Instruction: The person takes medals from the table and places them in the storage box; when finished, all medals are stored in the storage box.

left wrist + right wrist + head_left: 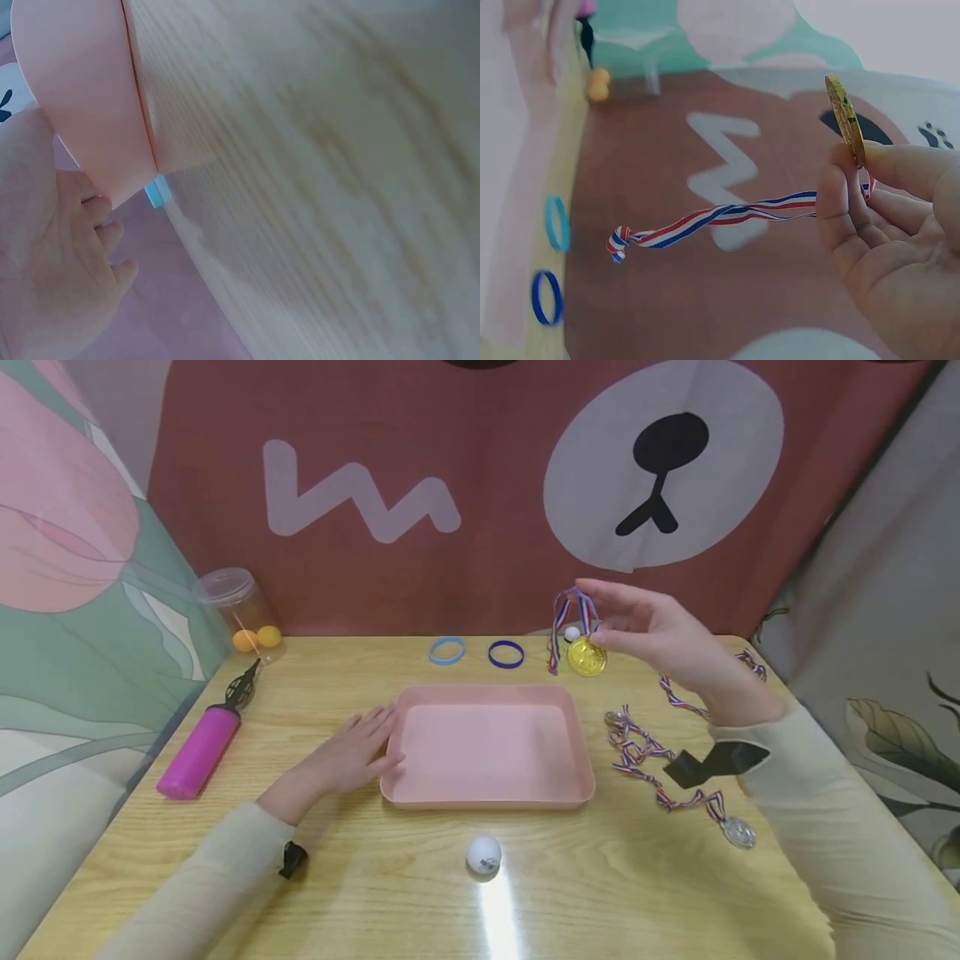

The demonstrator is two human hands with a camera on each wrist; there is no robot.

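Note:
My right hand (637,627) is raised above the table's back right, pinching a gold medal (586,657) between thumb and fingers; its red-white-blue ribbon (564,614) loops and dangles beside it. In the right wrist view the gold medal (845,118) stands edge-on above my fingertips (840,176), and the ribbon (705,217) trails left. My left hand (358,752) lies flat on the table, fingers straight, touching the left rim of the empty pink tray (487,797). The tray's pink edge (82,97) fills the upper left of the left wrist view.
Silver medals with tangled ribbons (660,768) lie right of the tray. A white ball (483,855) sits in front of it. Light blue (447,651) and dark blue (506,654) wristbands lie behind. A magenta pump (201,745) and a clear jar with orange balls (238,610) are at left.

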